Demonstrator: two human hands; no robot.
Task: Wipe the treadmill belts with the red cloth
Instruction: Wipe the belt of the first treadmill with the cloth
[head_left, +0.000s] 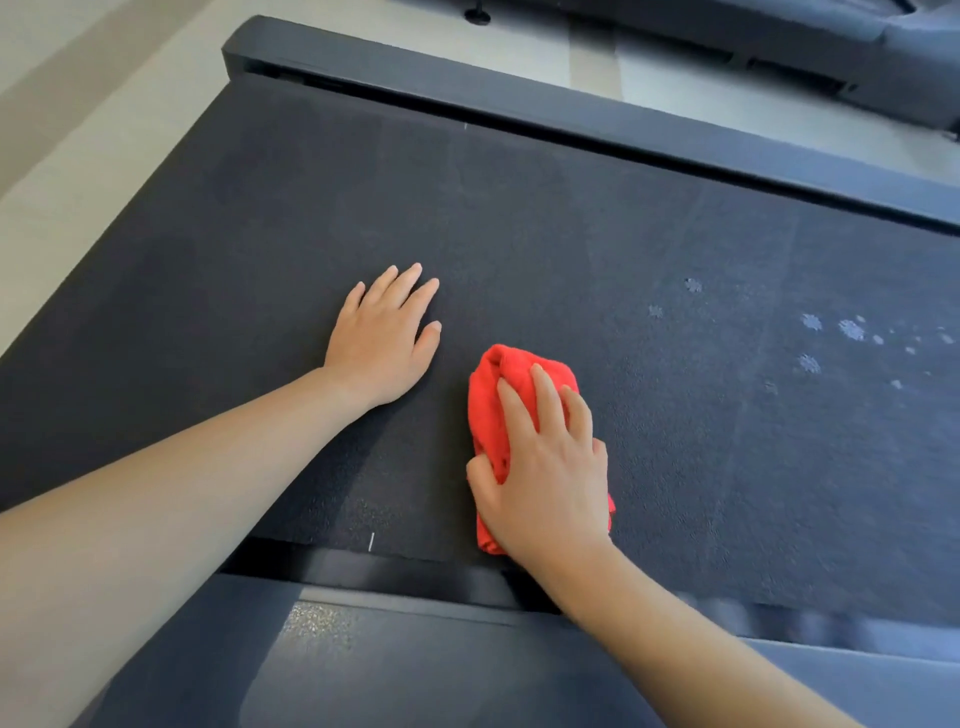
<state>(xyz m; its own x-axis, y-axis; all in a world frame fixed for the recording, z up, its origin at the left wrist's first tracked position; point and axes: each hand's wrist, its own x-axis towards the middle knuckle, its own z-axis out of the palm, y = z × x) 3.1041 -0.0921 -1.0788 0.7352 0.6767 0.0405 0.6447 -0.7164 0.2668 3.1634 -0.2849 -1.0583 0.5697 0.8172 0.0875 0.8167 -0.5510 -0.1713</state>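
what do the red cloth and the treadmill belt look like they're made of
Red cloth: soft matte fabric, probably microfibre or terry; it bunches in folds under the right hand. Treadmill belt: seemingly dark matte rubber or PVC, with fine pebbled grain.

No legible text, label, brand, number or sign appears on any surface in view. The treadmill belt (519, 234) carries only a short white tick mark (371, 541) at its near edge and a second tick mark (465, 125) at its far edge. Neither forms a character.
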